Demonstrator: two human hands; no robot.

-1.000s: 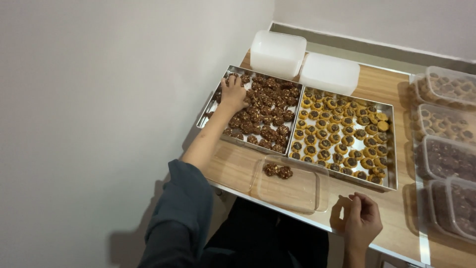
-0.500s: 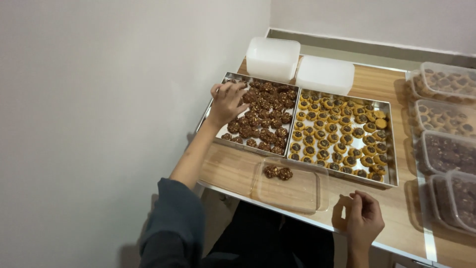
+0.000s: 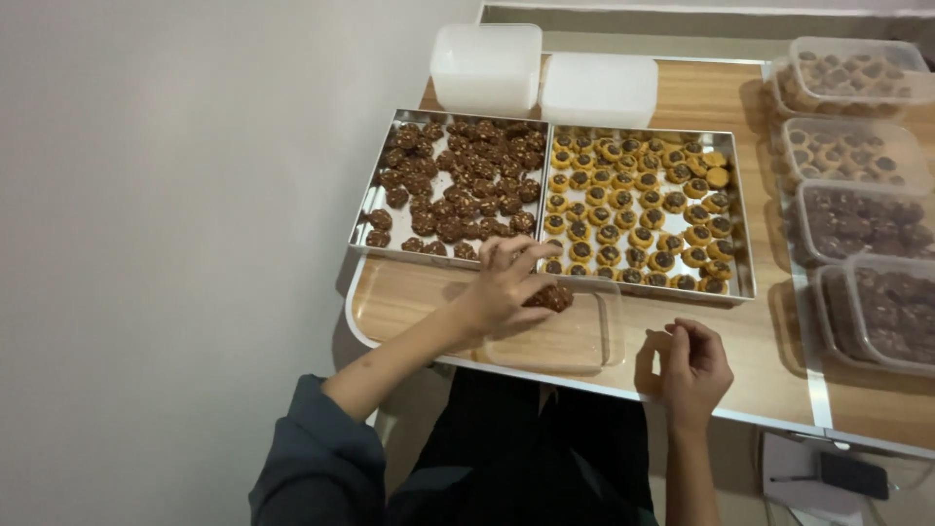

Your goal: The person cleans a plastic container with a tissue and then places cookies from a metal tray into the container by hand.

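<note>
The left hand [image 3: 506, 282] reaches across the near edge of the wooden table [image 3: 409, 297] and hovers over the far left corner of a clear plastic container [image 3: 560, 336], fingers curled together around what looks like a dark chocolate cookie; how firmly it pinches cannot be told, since the fingers hide most of it. A few dark cookies [image 3: 553, 296] already lie in that corner of the container, just beside the fingertips, toward the right. The container lies with its long axis running left to right, parallel to the table edge, directly in front of the body and just near of the two metal trays. The left tray [image 3: 368, 209] of dark cookies sits just beyond the left hand, so that hand is the nearer one to both tray and container. The right hand [image 3: 691, 365] rests at the table edge, right of the container and apart from it, fingers loosely curled and holding nothing visible. The right tray [image 3: 745, 263] carries golden tartlets; lidded tubs [image 3: 857, 156] stand along the right side.
</note>
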